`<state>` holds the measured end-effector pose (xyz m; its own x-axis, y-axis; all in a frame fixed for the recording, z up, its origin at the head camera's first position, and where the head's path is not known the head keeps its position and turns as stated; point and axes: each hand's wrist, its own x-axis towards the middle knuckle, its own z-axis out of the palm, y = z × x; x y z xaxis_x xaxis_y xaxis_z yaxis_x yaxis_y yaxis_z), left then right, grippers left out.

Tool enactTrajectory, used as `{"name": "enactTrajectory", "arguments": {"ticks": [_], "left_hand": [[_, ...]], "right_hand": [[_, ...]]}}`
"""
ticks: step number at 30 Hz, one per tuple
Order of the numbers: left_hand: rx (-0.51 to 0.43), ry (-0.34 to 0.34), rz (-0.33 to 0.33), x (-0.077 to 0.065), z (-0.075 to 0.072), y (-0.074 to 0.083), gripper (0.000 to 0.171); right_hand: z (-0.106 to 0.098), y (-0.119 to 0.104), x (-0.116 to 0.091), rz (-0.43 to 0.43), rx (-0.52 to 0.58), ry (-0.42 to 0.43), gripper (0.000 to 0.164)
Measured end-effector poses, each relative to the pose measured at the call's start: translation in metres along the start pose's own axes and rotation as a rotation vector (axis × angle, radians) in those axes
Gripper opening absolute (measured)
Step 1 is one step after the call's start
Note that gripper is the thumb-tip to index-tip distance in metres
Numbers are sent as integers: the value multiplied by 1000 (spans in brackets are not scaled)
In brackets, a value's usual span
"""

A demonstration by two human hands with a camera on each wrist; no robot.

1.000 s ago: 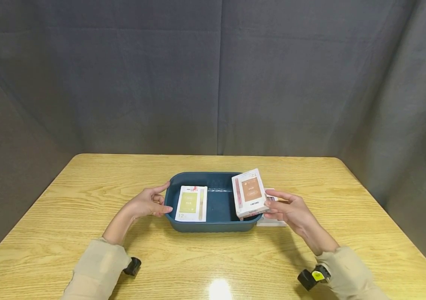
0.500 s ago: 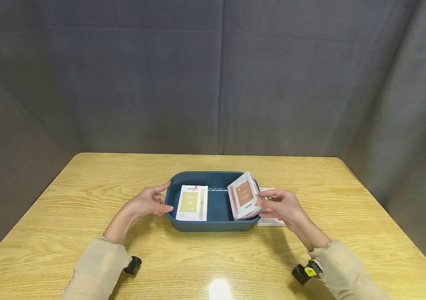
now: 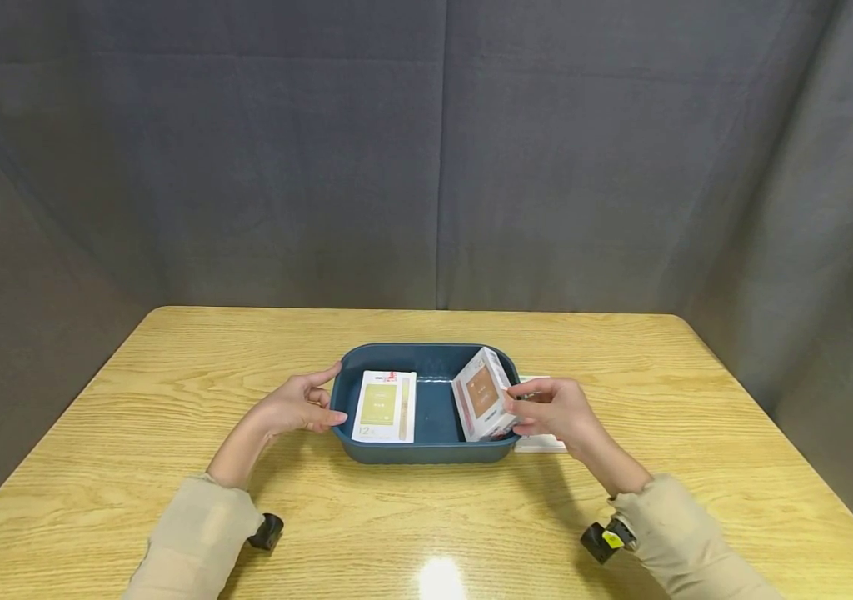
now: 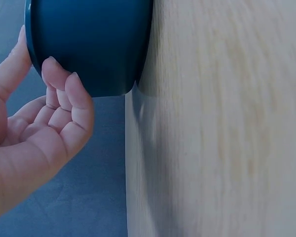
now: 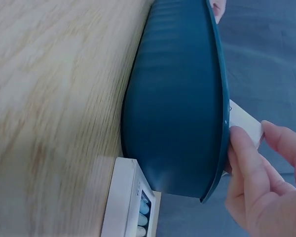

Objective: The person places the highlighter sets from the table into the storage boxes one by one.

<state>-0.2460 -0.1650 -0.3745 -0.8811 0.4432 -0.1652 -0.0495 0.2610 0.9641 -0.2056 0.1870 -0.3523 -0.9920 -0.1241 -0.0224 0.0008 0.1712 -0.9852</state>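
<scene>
A dark blue plastic bin (image 3: 426, 453) sits on the table in the head view. My left hand (image 3: 295, 407) grips its left rim, with fingertips against the outer wall (image 4: 89, 44) in the left wrist view. My right hand (image 3: 557, 414) pinches the right side of a white box with an orange-brown panel (image 3: 481, 394). This box leans tilted inside the bin's right end, its lower left edge down in the bin. A white box with a yellow-green panel (image 3: 385, 407) lies flat in the left part. In the right wrist view the bin wall hides most of the held box (image 5: 244, 121).
Another white box (image 5: 119, 197), its window showing rounded coloured sticks, lies on the wooden table (image 3: 426, 517) against the bin's right outer side, partly under my right hand. Dark grey curtains (image 3: 426, 167) stand behind and beside the table.
My right hand has moved left and slightly down with the orange-brown-panelled box, which tilts more steeply and sits lower in the bin. My left hand and the bin have stayed put.
</scene>
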Motion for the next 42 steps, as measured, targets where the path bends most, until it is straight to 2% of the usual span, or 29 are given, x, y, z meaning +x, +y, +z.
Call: {"name": "enactTrajectory", "arguments": {"ticks": [7, 13, 17, 28, 33, 42], "left_hand": [[21, -14, 14, -1, -1, 0, 86], [12, -16, 15, -1, -1, 0, 86], [9, -21, 17, -1, -1, 0, 85], [4, -32, 28, -1, -1, -1, 85], [11, -28, 27, -2, -1, 0, 85], [26, -13, 16, -3, -1, 1, 86]], "right_hand": [[4, 0, -1, -75, -161, -4, 23], [9, 3, -1, -203, -370, -13, 18], [10, 2, -2, -265, -463, -23, 15], [15, -3, -5, -331, -666, 28, 6], [17, -4, -6, -352, -709, 45, 5], [19, -7, -6, -396, -839, 27, 18]]}}
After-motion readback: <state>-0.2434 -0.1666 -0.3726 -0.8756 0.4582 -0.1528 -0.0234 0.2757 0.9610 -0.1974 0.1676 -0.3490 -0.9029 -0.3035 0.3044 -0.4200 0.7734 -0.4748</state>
